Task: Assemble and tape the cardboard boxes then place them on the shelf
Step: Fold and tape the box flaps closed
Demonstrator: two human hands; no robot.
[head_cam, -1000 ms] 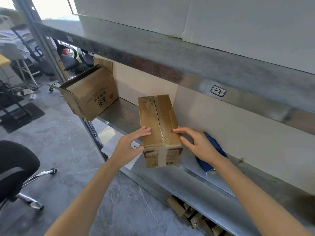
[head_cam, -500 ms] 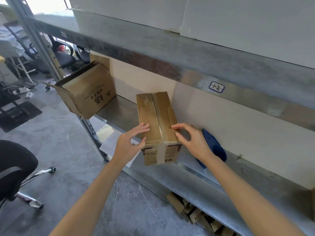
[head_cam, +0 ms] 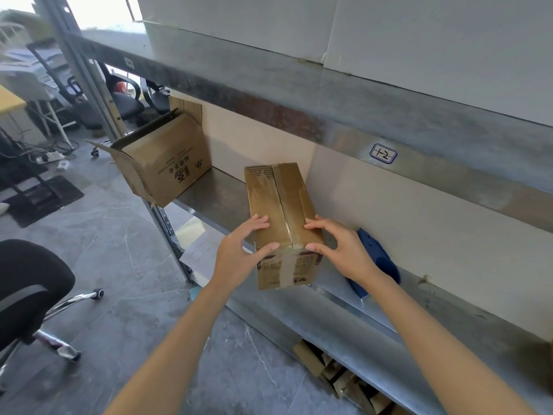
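A steel rack fills the wall ahead of me, its grey shelf (head_cam: 215, 199) dull and scuffed, with a pale board behind and a veined stone floor (head_cam: 119, 235) below. My left hand (head_cam: 239, 253) grips the near left corner of the taped box (head_cam: 278, 199), fingers laid over the top and thumb hooked on the front edge; my right hand (head_cam: 344, 250) holds the opposite corner the same way. The taped box lies lengthwise into the shelf, its near end jutting out past the front rail; I cannot tell how much of its underside bears on the metal. I judge it light, since my fingertips alone seem to manage it, and stiff enough along the folded edges. The glossy brown tape down the centre seam and over the end looks slick, so the bare corrugated corners are the better places to hold, and pressing mid-panel could dent it. Just to the right, close by my right wrist, lies a dark blue plastic object (head_cam: 380, 259), smooth and rounded. Further left an open box (head_cam: 167, 166) with printed characters lies on its side at the shelf's end, flaps splayed. Flattened cardboard (head_cam: 329, 366) lies under the rack, and a black office chair (head_cam: 27, 286) stands off to my left.
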